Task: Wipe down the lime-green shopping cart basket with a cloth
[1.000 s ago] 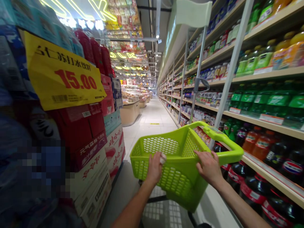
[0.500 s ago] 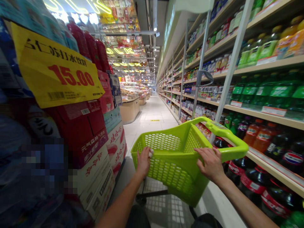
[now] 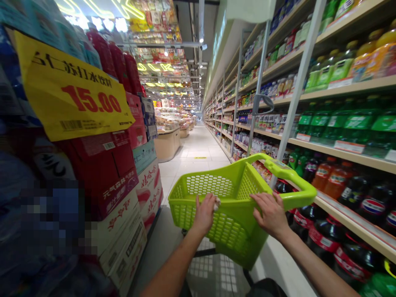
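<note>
A lime-green plastic shopping basket (image 3: 198,187) sits tilted on top of a cart frame in a supermarket aisle, its handle to the right. My left hand (image 3: 204,212) is closed around a small white wad, pressed against the basket's near rim. My right hand (image 3: 272,214) lies on the rim at the basket's right corner, just under the handle (image 3: 291,181), fingers curled over the edge. The basket's inside looks empty as far as it shows.
Stacked drink cartons (image 3: 123,198) with a yellow 15.00 price sign (image 3: 71,97) stand close on the left. Shelves of bottled drinks (image 3: 340,123) run along the right. The tiled aisle (image 3: 198,156) runs ahead toward display counters (image 3: 167,142).
My left hand slid right along the basket's near rim, back toward the middle. The basket tilted slightly. My right hand stayed on the right corner.
</note>
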Tool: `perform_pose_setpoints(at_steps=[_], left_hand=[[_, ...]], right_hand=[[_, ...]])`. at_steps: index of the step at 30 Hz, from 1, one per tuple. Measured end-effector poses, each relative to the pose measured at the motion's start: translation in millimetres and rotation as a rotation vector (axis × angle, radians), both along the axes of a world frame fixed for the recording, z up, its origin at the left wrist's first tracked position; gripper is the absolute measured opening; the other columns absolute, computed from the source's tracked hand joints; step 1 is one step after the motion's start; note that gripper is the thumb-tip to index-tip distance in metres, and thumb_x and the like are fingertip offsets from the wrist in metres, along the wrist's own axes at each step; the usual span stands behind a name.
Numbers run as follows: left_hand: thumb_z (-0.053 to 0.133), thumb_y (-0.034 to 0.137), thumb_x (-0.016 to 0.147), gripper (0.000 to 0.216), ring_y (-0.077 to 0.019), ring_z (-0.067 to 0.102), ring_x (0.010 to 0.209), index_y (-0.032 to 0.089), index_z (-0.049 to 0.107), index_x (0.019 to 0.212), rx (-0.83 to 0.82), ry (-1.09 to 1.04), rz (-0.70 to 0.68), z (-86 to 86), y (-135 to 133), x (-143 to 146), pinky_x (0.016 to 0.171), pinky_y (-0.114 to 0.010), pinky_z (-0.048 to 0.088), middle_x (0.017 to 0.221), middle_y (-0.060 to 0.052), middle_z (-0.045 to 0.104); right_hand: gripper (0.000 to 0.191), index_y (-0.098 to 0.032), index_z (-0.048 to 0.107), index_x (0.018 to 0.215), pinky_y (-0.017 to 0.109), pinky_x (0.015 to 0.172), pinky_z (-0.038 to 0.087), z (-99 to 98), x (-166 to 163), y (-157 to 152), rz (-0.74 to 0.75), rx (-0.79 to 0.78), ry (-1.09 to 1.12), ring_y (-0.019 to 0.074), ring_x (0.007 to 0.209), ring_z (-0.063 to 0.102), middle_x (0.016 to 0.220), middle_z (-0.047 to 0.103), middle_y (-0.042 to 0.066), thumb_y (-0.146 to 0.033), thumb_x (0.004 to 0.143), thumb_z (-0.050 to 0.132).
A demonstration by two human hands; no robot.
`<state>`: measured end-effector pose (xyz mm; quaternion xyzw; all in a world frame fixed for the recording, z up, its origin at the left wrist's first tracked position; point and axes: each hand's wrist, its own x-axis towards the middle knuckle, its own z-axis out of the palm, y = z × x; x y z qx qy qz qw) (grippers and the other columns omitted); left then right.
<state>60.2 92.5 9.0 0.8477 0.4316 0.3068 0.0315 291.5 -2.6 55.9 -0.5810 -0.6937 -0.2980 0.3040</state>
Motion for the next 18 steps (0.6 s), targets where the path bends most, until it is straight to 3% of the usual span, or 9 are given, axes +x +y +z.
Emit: perform_pose_setpoints(at_steps=[3, 6, 8, 10, 14, 16, 18], left_hand=[[0.034, -0.001, 0.071, 0.054, -0.0178, 0.035, 0.125, 0.017, 0.044, 0.122, 0.002, 0.01, 0.004, -2.2, -1, -2, 0.106, -0.054, 0.004, 0.132, -0.01, 0.044], [0.033, -0.001, 0.072, 0.053, -0.02, 0.036, 0.124, 0.017, 0.045, 0.12, -0.036, -0.082, 0.289, -7.6, 12, -36, 0.105, -0.055, 0.004, 0.131, -0.012, 0.045], [0.033, 0.0, 0.072, 0.052, -0.0209, 0.037, 0.124, 0.016, 0.045, 0.12, -0.049, -0.125, 0.403, -8.4, 16, -43, 0.105, -0.056, 0.005, 0.131, -0.012, 0.045], [0.033, 0.0, 0.073, 0.052, -0.0206, 0.037, 0.124, 0.016, 0.045, 0.121, -0.056, -0.106, 0.331, -5.5, 9, -24, 0.105, -0.056, 0.007, 0.13, -0.012, 0.046], [0.033, 0.0, 0.073, 0.054, -0.0179, 0.034, 0.125, 0.018, 0.041, 0.123, 0.017, -0.034, -0.003, 5.3, -17, 42, 0.106, -0.055, 0.007, 0.132, -0.009, 0.045], [0.033, 0.0, 0.074, 0.054, -0.0174, 0.033, 0.126, 0.019, 0.041, 0.124, 0.046, -0.02, -0.062, 6.1, -21, 49, 0.106, -0.054, 0.006, 0.133, -0.008, 0.043], [0.033, 0.0, 0.074, 0.054, -0.0185, 0.034, 0.125, 0.02, 0.042, 0.123, 0.017, -0.041, 0.024, 1.9, -15, 33, 0.106, -0.055, 0.006, 0.132, -0.008, 0.044]], right_hand=[[0.029, -0.019, 0.06, 0.101, 0.043, 0.099, 0.018, 6.0, 14, -4, -0.054, 0.027, -0.054, 0.0216, 0.098, 0.052, 0.098, 0.065, 0.005, -0.023, 0.078, 0.043], [0.027, -0.018, 0.061, 0.098, 0.046, 0.099, 0.015, 10.0, 31, -8, -0.178, 0.11, -0.063, 0.023, 0.099, 0.051, 0.098, 0.065, 0.007, -0.026, 0.08, 0.043], [0.027, -0.017, 0.061, 0.098, 0.046, 0.099, 0.016, 9.8, 37, -9, -0.199, 0.129, -0.083, 0.0229, 0.096, 0.052, 0.096, 0.065, 0.007, -0.027, 0.08, 0.043], [0.028, -0.017, 0.061, 0.1, 0.046, 0.099, 0.016, 8.5, 37, -9, -0.195, 0.132, -0.096, 0.0223, 0.094, 0.053, 0.095, 0.065, 0.007, -0.026, 0.08, 0.043], [0.029, -0.017, 0.06, 0.102, 0.046, 0.099, 0.017, 8.2, 34, -10, -0.184, 0.115, -0.106, 0.0216, 0.096, 0.053, 0.097, 0.065, 0.006, -0.024, 0.081, 0.042], [0.029, -0.017, 0.059, 0.103, 0.047, 0.099, 0.016, 9.8, 39, -13, -0.191, 0.114, -0.112, 0.0221, 0.098, 0.052, 0.099, 0.065, 0.007, -0.025, 0.082, 0.041], [0.03, -0.016, 0.058, 0.105, 0.05, 0.098, 0.016, 11.5, 48, -16, -0.236, 0.151, -0.1, 0.0238, 0.101, 0.051, 0.1, 0.064, 0.008, -0.025, 0.082, 0.041]])
